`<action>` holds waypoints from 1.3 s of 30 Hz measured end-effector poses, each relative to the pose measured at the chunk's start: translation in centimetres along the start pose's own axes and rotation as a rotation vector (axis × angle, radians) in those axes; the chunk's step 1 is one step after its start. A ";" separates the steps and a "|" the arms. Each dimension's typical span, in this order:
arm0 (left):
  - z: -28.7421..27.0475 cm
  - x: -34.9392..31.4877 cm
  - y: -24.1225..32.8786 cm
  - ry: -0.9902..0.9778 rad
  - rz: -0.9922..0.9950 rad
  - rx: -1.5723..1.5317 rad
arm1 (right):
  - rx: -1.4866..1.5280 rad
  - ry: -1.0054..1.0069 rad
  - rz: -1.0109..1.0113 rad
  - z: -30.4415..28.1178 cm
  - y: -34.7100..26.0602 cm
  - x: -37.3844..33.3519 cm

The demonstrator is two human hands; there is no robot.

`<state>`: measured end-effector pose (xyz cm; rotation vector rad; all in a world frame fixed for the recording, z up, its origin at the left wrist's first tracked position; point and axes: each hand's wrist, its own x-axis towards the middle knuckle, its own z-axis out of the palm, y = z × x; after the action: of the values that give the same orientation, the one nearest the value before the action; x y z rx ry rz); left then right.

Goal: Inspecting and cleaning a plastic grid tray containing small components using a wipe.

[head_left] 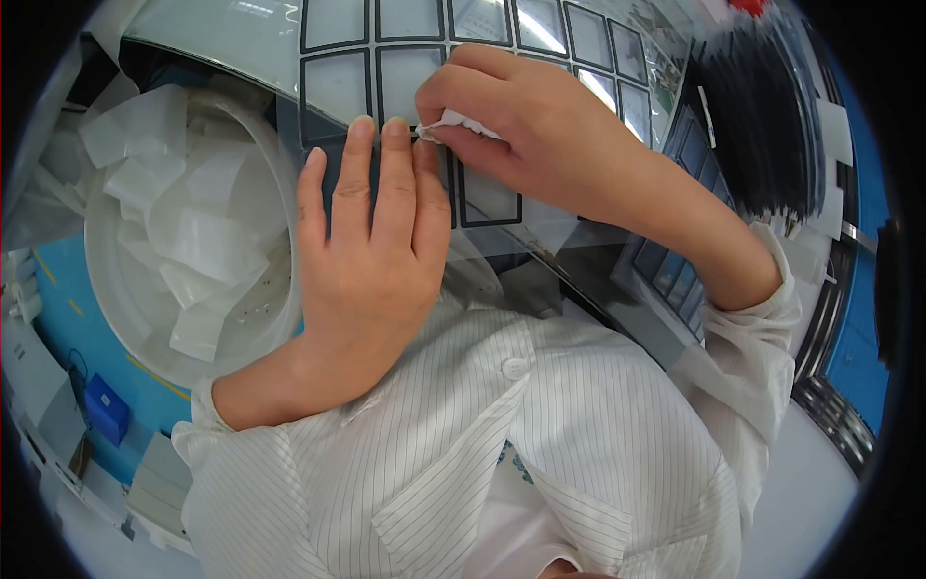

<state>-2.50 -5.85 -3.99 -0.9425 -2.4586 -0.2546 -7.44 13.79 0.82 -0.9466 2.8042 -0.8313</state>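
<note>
A pinched white wipe (465, 123) over black-rimmed panes (335, 89)
The right hand (531, 116) has a tight grip on one wipe, its tip just beside the left pointing finger. The left hand (371, 261) is spread flat over the panes, holding nothing. Six panes make the top row; hands hide some others. One round white tub (290, 227) has many white strips (198, 241) inside.

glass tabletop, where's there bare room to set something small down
Bare: the upper-left stretch of glass tabletop, bordered by the white bin below and black-framed panels on the right. Crowded: the panels' near edge, under the left hand and the right hand pinching a white wad; and the picture's right, filled by a dark stack.
</note>
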 end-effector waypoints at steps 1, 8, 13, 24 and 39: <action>0.0 0.0 0.0 -0.002 -0.001 0.000 | -0.047 -0.025 0.010 -0.1 -0.2 0.1; 0.0 0.2 0.2 -0.001 -0.018 -0.005 | -0.174 -0.077 -0.067 -1.0 -0.7 0.1; -0.1 0.1 0.1 -0.015 -0.023 -0.008 | -0.143 -0.072 -0.047 -1.1 -0.7 0.3; -0.8 0.2 0.3 -0.108 -0.019 0.024 | -0.347 -0.316 -0.256 -3.7 -1.3 2.0; 0.1 -0.1 -0.2 0.001 0.007 -0.008 | -0.083 -0.014 -0.058 -1.8 0.2 -0.6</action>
<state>-2.61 -6.01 -4.08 -0.9547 -2.4545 -0.2629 -7.46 15.18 2.15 -1.0463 2.8320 -0.7167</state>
